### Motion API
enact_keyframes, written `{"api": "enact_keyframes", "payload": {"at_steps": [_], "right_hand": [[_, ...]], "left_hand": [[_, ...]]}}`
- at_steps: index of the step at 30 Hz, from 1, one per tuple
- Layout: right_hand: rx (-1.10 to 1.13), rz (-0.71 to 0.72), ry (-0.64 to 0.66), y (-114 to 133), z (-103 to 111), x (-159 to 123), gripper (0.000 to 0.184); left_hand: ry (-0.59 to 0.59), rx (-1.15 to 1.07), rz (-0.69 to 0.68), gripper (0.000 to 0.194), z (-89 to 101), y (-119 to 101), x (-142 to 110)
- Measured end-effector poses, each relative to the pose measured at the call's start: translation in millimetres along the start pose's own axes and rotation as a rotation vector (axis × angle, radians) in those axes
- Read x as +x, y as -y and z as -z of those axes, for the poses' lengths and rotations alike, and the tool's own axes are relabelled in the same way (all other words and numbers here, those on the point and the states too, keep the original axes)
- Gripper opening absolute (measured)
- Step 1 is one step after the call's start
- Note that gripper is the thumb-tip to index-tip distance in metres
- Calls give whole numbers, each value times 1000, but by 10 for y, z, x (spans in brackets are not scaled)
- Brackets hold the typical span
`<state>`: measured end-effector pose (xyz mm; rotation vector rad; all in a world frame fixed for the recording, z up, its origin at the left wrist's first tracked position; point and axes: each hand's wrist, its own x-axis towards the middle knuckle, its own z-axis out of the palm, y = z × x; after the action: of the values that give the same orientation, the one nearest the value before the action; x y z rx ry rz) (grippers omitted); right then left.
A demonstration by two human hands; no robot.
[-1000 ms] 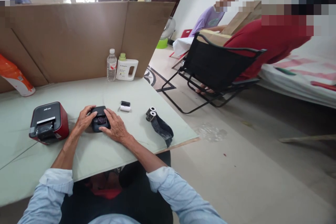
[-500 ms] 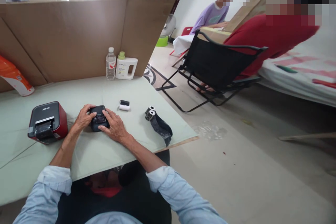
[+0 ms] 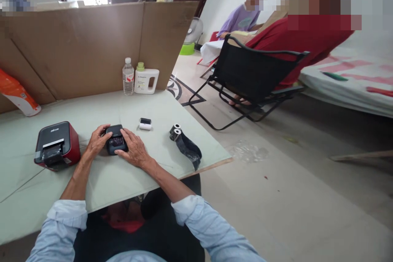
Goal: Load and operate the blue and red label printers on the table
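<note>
- Clasping the small black device (image 3: 116, 141) on the table (image 3: 159, 157), my left hand (image 3: 97, 141) and right hand (image 3: 134, 148) press its opposite sides, fingers curved against it.
- Left of it sits a red-and-black machine (image 3: 57, 144).
- Rightward, two black rolls (image 3: 175, 132) trail a dark strip (image 3: 190, 150).
- Slightly beyond the device, a small black piece (image 3: 145, 121) adjoins a white one (image 3: 145, 126).
- Farther, a clear bottle (image 3: 128, 77) stands beside a white jug (image 3: 144, 82), before cardboard (image 3: 92, 49).

Table (image 3: 162, 151): pale green top, seam at left
Box (image 3: 55, 137): chunky red/black one, left side
Gadget (image 3: 116, 140): little black thing, right of the box
Spools (image 3: 145, 126): one black, one white
Rolls (image 3: 175, 134): dark strip trailing off
Bottle (image 3: 128, 80): at the back, beside a jug (image 3: 141, 83)
Orange bottle (image 3: 19, 93): back left
</note>
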<state>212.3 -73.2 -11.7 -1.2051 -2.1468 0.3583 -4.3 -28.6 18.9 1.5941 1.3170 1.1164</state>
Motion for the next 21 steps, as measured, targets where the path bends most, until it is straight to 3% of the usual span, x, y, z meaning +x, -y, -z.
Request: {"api": "enact_keyframes", "payload": {"at_steps": [15, 21], "right_hand": [[26, 9, -12, -28, -37, -26, 87], [33, -1, -13, -13, -33, -39, 88]], "left_hand": [[39, 75, -3, 56, 68, -96, 16], [33, 27, 9, 56, 11, -127, -85]]}}
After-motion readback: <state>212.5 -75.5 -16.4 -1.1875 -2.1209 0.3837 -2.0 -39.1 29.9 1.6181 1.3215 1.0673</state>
